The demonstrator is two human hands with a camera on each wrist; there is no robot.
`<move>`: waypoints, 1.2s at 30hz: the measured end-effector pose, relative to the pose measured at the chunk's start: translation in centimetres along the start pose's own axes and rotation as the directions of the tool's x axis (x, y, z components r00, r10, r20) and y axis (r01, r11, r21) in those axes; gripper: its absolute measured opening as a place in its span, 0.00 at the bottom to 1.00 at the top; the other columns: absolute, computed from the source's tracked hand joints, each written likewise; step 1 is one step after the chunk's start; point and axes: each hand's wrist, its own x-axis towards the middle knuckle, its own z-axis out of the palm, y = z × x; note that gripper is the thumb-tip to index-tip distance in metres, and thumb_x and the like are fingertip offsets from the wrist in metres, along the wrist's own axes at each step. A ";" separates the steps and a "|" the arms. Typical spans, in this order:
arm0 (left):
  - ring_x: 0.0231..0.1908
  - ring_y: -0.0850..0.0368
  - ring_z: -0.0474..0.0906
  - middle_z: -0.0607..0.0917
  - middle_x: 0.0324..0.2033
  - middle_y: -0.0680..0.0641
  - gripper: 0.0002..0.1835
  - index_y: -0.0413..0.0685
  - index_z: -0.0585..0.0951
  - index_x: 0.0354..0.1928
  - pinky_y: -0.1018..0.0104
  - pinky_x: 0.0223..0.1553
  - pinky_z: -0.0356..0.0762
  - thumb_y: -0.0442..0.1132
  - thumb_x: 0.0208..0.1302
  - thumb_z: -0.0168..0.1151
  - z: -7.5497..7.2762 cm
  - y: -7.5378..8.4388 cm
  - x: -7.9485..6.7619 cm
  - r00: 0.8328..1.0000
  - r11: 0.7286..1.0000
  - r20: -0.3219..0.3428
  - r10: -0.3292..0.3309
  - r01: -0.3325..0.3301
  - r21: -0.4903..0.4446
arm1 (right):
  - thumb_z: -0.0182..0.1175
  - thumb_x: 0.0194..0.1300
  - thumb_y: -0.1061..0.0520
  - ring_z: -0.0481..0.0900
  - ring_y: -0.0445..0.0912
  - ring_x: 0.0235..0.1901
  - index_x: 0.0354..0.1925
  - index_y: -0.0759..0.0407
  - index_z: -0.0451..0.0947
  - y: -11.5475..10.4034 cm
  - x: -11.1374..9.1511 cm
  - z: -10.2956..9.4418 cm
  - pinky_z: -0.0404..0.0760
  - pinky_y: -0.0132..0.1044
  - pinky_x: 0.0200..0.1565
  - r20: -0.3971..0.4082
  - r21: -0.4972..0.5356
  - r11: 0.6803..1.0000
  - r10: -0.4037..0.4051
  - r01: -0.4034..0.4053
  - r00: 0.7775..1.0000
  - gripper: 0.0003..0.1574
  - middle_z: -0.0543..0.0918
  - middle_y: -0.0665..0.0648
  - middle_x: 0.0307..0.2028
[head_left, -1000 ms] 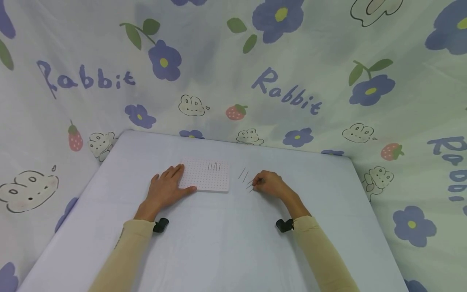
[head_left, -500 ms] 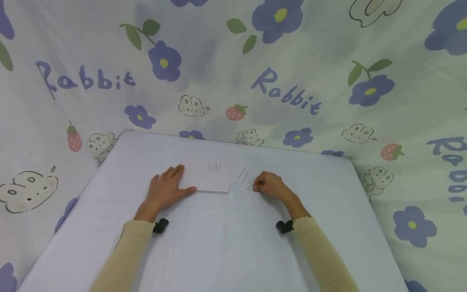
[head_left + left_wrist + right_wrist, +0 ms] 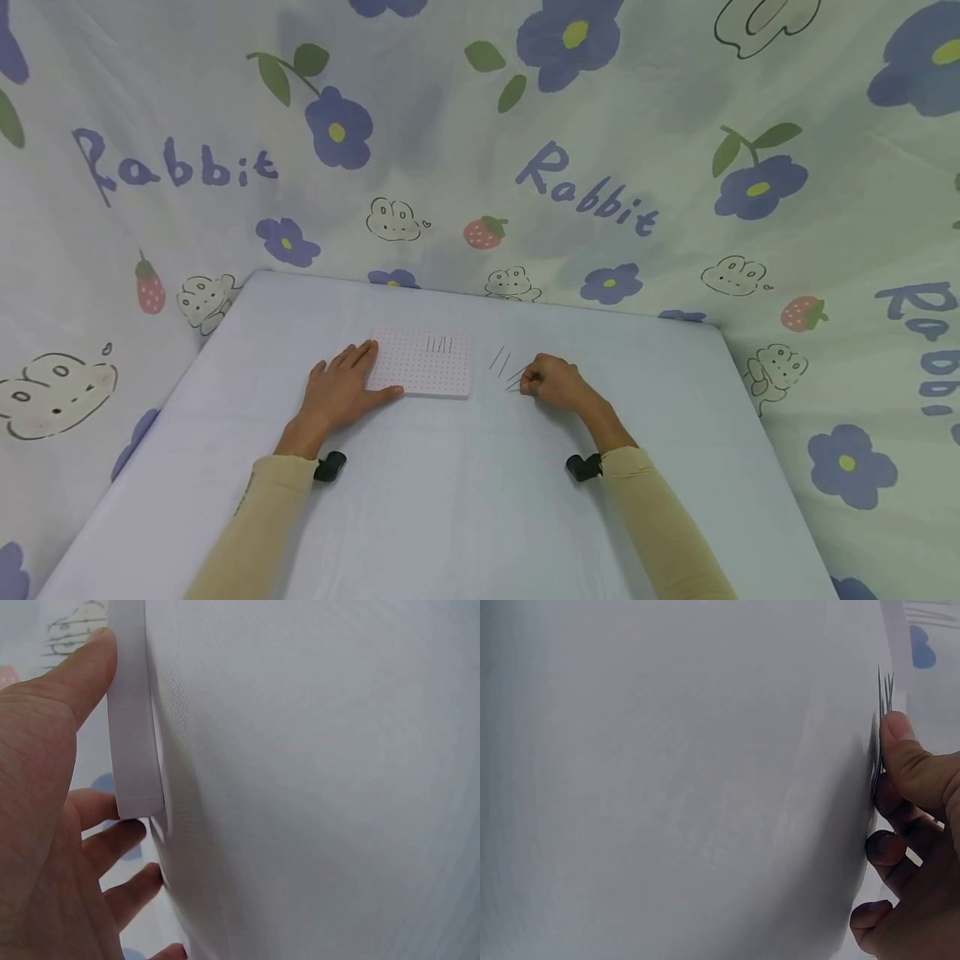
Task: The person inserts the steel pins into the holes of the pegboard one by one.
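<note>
In the head view, my left hand (image 3: 337, 400) lies with spread fingers at the left side of a white pegboard (image 3: 420, 375) dotted with small holes. In the left wrist view, the thumb presses on the near edge of the board (image 3: 133, 727), with fingers around its corner. Several thin dark needles (image 3: 439, 344) show in a row on its upper right. To the right, my right hand (image 3: 557, 382) pinches thin needles (image 3: 880, 697) between thumb and forefinger, close to the table; how many it grips I cannot tell. Its other fingers are curled.
Two loose needles (image 3: 497, 358) lie on the white table (image 3: 465, 500) between the board and the right hand. A curtain (image 3: 442, 167) printed with flowers and rabbits hangs behind and at both sides. Each wrist wears a small black camera (image 3: 330, 467).
The needles at the right fingertips have turned slightly and reach a little further left, while the right hand has shifted very slightly right. My left hand and the board have stayed put.
</note>
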 end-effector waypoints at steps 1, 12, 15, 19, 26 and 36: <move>0.75 0.34 0.52 0.58 0.77 0.37 0.56 0.40 0.55 0.78 0.24 0.67 0.46 0.71 0.62 0.60 0.0 0.0 0.0 1.000 1.000 0.001 0.000 0.000 -0.002 | 0.67 0.67 0.57 0.74 0.43 0.35 0.28 0.47 0.85 0.0 0.0 -0.1 0.60 0.73 0.63 0.000 0.002 1.000 -0.003 0.003 1.000 0.09 0.78 0.45 0.32; 0.75 0.34 0.52 0.58 0.77 0.38 0.56 0.40 0.54 0.79 0.24 0.67 0.46 0.71 0.62 0.60 0.1 -0.1 0.0 1.000 1.000 -0.005 0.006 -0.006 0.003 | 0.64 0.70 0.53 0.74 0.44 0.37 0.34 0.52 0.83 -1.0 0.6 -1.4 0.73 0.50 0.52 -0.043 0.060 0.998 -0.031 0.034 0.999 0.07 0.80 0.48 0.34; 0.75 0.34 0.52 0.58 0.77 0.38 0.56 0.40 0.54 0.79 0.24 0.67 0.46 0.71 0.62 0.60 0.1 -0.1 0.0 1.000 1.000 -0.003 0.004 -0.004 0.003 | 0.63 0.71 0.52 0.74 0.45 0.37 0.35 0.53 0.82 -1.6 1.0 -1.9 0.73 0.42 0.43 -0.053 0.105 0.994 -0.033 0.039 0.998 0.07 0.80 0.49 0.36; 0.75 0.34 0.52 0.58 0.77 0.38 0.56 0.41 0.54 0.79 0.24 0.67 0.45 0.72 0.62 0.59 0.1 -0.1 0.1 1.000 1.000 -0.004 0.002 -0.002 0.001 | 0.62 0.72 0.53 0.73 0.45 0.37 0.37 0.54 0.81 -2.5 1.5 -2.5 0.74 0.38 0.38 -0.066 0.169 0.984 -0.044 0.055 0.997 0.07 0.80 0.51 0.39; 0.75 0.35 0.52 0.58 0.77 0.38 0.56 0.41 0.54 0.79 0.24 0.67 0.45 0.72 0.61 0.59 0.1 -0.2 0.1 1.000 1.000 -0.005 0.000 0.000 0.005 | 0.59 0.75 0.53 0.74 0.46 0.36 0.41 0.55 0.79 -4.7 2.5 -3.3 0.76 0.40 0.39 -0.101 0.229 0.968 -0.085 0.107 0.991 0.07 0.82 0.54 0.40; 0.75 0.34 0.51 0.58 0.77 0.37 0.56 0.40 0.54 0.79 0.24 0.67 0.46 0.72 0.62 0.59 -0.1 0.0 0.0 1.000 1.000 0.009 -0.005 0.005 0.015 | 0.53 0.78 0.52 0.72 0.46 0.36 0.44 0.55 0.73 -7.6 4.0 -3.1 0.73 0.38 0.37 -0.129 0.268 0.950 -0.129 0.160 0.983 0.08 0.80 0.62 0.42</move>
